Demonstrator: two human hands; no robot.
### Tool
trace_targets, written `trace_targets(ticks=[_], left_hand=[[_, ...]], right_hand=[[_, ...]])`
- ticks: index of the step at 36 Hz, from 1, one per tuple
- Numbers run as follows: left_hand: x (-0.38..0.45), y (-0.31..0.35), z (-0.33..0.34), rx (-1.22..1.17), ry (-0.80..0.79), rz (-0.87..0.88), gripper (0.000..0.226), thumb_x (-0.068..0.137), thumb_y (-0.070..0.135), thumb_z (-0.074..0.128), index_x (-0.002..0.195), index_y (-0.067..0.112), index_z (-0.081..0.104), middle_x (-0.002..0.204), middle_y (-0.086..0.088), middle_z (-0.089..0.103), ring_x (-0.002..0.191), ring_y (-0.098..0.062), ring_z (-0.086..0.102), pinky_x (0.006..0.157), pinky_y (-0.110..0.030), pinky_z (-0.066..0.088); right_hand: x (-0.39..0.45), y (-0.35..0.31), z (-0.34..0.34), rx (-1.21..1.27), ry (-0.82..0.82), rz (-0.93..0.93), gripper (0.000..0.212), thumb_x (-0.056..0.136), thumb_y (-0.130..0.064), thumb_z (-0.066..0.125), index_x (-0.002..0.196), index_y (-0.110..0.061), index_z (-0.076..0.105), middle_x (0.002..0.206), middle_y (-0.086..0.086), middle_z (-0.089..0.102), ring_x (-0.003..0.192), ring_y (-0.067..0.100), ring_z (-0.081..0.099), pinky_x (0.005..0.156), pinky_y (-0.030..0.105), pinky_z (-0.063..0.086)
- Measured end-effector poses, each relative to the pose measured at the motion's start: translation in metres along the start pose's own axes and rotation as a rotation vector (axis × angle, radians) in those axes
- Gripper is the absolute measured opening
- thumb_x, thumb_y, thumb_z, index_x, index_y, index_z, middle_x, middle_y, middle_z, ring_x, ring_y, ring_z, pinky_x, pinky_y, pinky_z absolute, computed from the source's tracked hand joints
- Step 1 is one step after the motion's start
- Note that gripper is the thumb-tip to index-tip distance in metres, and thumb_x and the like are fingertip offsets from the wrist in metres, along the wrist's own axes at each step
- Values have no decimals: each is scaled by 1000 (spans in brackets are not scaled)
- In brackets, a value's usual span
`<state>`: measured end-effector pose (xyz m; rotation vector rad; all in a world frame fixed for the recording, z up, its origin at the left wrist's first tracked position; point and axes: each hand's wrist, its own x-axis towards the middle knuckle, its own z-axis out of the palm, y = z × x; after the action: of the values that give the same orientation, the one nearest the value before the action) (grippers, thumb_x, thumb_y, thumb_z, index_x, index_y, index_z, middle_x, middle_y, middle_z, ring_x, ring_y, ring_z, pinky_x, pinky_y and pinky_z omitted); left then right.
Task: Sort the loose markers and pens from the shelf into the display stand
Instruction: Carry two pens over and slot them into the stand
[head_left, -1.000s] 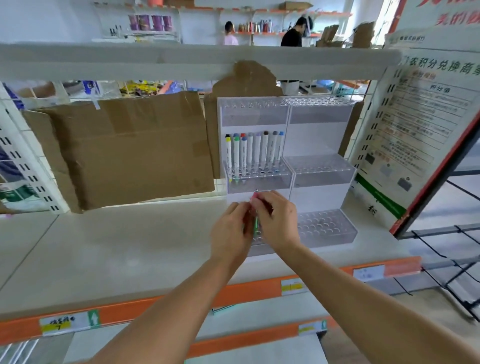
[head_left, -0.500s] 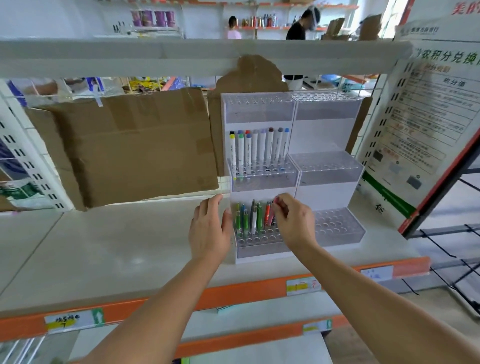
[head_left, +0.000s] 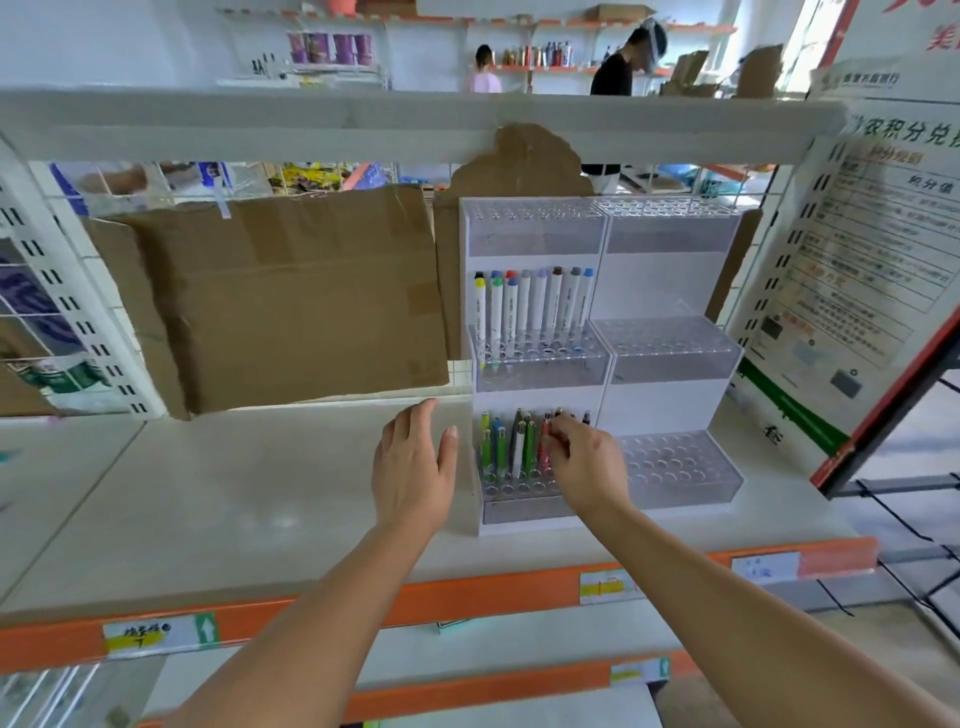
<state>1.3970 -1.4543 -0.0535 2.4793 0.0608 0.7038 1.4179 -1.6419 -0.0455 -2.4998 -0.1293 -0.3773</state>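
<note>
A clear tiered display stand (head_left: 675, 358) with rows of holes sits on the white shelf (head_left: 208, 493). Its left middle tier holds several white markers (head_left: 530, 312) with coloured caps. Its left bottom tier holds several pens (head_left: 511, 447), green, blue and red. My right hand (head_left: 584, 462) reaches into the bottom tier and pinches a red pen (head_left: 545, 436) among the others. My left hand (head_left: 413, 467) hovers open just left of the stand, fingers straight, holding nothing.
Brown cardboard sheets (head_left: 291, 301) lean against the wire back grid. A large printed poster (head_left: 852, 270) leans at the right. An upper shelf board (head_left: 415, 124) runs overhead. The orange shelf edge (head_left: 467, 597) carries price labels. Two people stand far behind.
A second ago both hands held one pen together in front of the stand. My left hand has let go and moved left, open. My right hand stays at the bottom-tier pens.
</note>
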Motion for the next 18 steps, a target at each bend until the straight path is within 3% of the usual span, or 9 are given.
trace_targets(ticks=[3, 6, 10, 12, 15, 18], left_hand=[[-1, -1, -5, 29, -19, -17, 38, 95, 25, 49, 129, 9, 51, 126, -11, 58, 115, -33, 51, 94, -42, 42], [-5, -5, -12, 73, -45, -30, 39, 96, 28, 48, 131, 10, 50, 129, -10, 57, 117, -31, 51, 96, -41, 41], [-18, -16, -27, 113, -50, -39, 39, 93, 23, 55, 129, 8, 52, 125, -11, 59, 114, -34, 54, 96, -42, 41], [-26, -23, -38, 157, -70, -68, 42, 95, 28, 51, 133, 10, 48, 131, -10, 55, 120, -32, 50, 101, -41, 36], [-38, -36, -56, 254, -106, -136, 49, 99, 38, 38, 141, 14, 38, 143, -6, 44, 132, -27, 38, 109, -38, 26], [-52, -52, -72, 326, -129, -227, 53, 99, 45, 31, 144, 17, 32, 149, -5, 36, 138, -23, 30, 111, -38, 22]], right_hand=[[-2, 0, -5, -82, 44, 1, 12, 95, -27, 54, 87, -17, 54, 82, -5, 54, 69, 22, 51, 54, 28, 34], [-4, -3, -11, -84, 187, -27, 18, 93, -33, 56, 98, -16, 56, 91, -4, 57, 72, 20, 50, 58, 27, 33], [-5, -18, -15, -69, 311, -296, 23, 90, -32, 52, 96, -12, 61, 84, 2, 62, 71, 24, 60, 59, 27, 38], [-4, -32, -13, -73, 275, -404, 31, 88, -35, 43, 95, -12, 62, 85, 3, 64, 75, 24, 61, 62, 31, 45], [-8, -57, -4, -82, 207, -515, 25, 85, -28, 47, 94, -12, 63, 86, 2, 64, 76, 25, 62, 61, 32, 47], [-15, -83, 11, -133, 61, -615, 37, 87, -33, 41, 104, -11, 64, 96, 3, 67, 86, 27, 63, 68, 33, 49]])
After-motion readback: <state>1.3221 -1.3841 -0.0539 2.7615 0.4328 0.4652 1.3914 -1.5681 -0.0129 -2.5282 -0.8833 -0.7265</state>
